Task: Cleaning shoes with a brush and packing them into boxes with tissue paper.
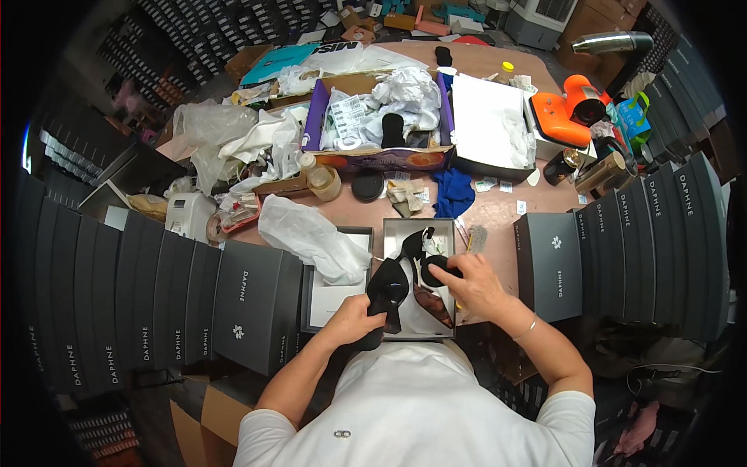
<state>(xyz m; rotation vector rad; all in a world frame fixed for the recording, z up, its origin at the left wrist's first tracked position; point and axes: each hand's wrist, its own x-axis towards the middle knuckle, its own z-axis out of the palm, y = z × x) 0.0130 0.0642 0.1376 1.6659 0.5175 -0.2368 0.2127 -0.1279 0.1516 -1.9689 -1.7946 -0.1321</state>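
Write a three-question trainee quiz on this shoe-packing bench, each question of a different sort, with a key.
1. True or false: the left hand grips a black high-heeled shoe.
2. Multiple choice: the open grey shoebox the hands work over lies (A) on the floor, (B) on the table in front of the person, (C) on top of the orange tool.
3. Fill in: the right hand holds a ____ pad-like item.

Key: 1 true; 2 B; 3 black.

Cluttered pinkish worktable point(498, 208) amid stacked dark boxes point(156, 303) (probably a stockroom)
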